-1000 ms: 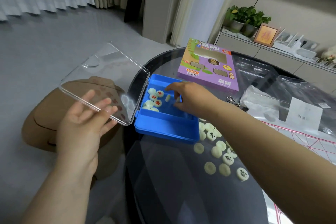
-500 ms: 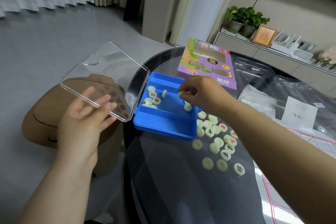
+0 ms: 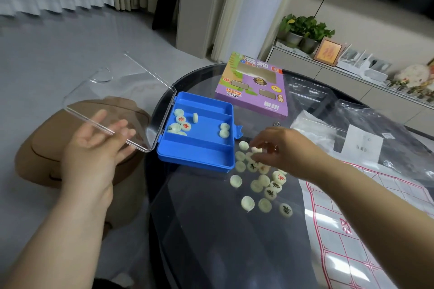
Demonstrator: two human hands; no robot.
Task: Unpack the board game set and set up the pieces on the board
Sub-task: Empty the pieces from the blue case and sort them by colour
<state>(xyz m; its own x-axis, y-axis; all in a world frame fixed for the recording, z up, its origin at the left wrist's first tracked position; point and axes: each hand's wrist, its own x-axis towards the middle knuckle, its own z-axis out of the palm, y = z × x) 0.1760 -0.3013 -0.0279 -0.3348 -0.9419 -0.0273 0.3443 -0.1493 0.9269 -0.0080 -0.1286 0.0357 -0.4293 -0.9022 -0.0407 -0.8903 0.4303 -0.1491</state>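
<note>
A blue piece box (image 3: pixel 195 162) lies open at the left edge of the dark glass table (image 3: pixel 211 246). Its clear hinged lid (image 3: pixel 122 91) juts out past the table, and my left hand (image 3: pixel 94 150) holds it up from below with straight fingers. Several pale round chess pieces (image 3: pixel 180 123) lie in the box's far-left corner, and two more (image 3: pixel 224 130) by its right wall. My right hand (image 3: pixel 279 150) hovers just right of the box and pinches a pale piece (image 3: pixel 256 149) over a loose pile of pieces (image 3: pixel 260 183). The red-lined board sheet (image 3: pixel 352 230) lies at the right.
The purple game carton (image 3: pixel 253 87) lies flat behind the blue box. Crumpled clear plastic bags (image 3: pixel 352 110) and a white paper slip (image 3: pixel 361 144) cover the table's far right. A brown stool (image 3: pixel 42 150) stands on the floor below the lid. A low cabinet with plants (image 3: pixel 303 30) lines the wall.
My right hand came out of the blue box and moved right and down to the pile on the table, carrying pieces. More pieces lie beside the box now. My left hand stayed under the lid.
</note>
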